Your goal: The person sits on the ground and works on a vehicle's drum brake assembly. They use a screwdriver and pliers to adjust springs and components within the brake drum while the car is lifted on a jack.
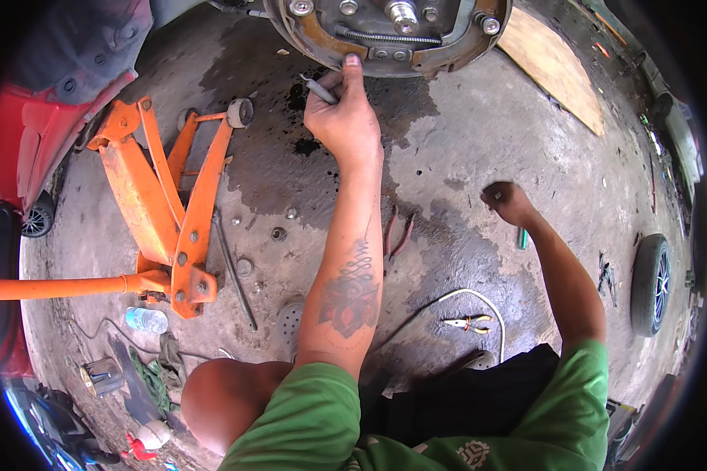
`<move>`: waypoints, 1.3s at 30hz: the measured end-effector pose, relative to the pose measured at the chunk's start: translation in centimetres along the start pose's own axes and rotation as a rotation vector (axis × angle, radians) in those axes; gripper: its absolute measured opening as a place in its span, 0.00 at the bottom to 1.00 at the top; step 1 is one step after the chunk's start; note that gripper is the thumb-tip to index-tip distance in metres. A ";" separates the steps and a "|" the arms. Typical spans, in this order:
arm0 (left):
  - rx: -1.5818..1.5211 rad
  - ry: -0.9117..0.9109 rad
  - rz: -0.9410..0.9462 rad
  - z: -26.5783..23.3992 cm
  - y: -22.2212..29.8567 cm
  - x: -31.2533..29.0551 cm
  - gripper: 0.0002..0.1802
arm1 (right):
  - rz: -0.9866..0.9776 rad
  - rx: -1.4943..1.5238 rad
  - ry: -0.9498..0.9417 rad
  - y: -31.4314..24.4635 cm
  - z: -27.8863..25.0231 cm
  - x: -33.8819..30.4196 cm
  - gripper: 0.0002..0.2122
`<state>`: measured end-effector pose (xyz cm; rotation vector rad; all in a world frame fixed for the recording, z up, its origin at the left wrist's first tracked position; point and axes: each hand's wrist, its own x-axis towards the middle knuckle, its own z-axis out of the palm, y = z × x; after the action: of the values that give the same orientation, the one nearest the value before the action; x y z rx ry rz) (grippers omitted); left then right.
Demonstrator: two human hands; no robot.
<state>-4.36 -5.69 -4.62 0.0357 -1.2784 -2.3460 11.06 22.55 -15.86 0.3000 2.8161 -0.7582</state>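
At the top middle hangs a drum brake assembly (385, 35), with brake shoes, a coil spring and a central stub. My left hand (342, 110) is closed around a grey cylindrical piece with a thin hooked end (320, 91); its exact kind is unclear. The left thumb presses at the lower rim of the brake, by the bottom spring. Apart from the brake, over the floor to the right, my right hand (509, 202) is curled with its fingers together. What it holds, if anything, is hidden. Beside its wrist shows a green object, perhaps a handle (522, 238).
An orange floor jack (153, 204) stands left, its handle reaching the left edge. On the floor lie red-handled pliers (399, 239), other pliers (468, 323), a hose (479, 292), a long bar (234, 271) and a bottle (146, 319). A wheel (650, 285) stands right.
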 end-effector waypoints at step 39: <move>0.062 -0.031 0.074 0.6 0.4 0.3 0.18 | -0.158 0.965 0.708 -23.7 -4.3 6.0 0.24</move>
<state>-4.66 -5.52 -3.89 -0.0279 -1.3445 -2.2526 -1.23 5.51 -2.60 0.5726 2.7929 -2.4277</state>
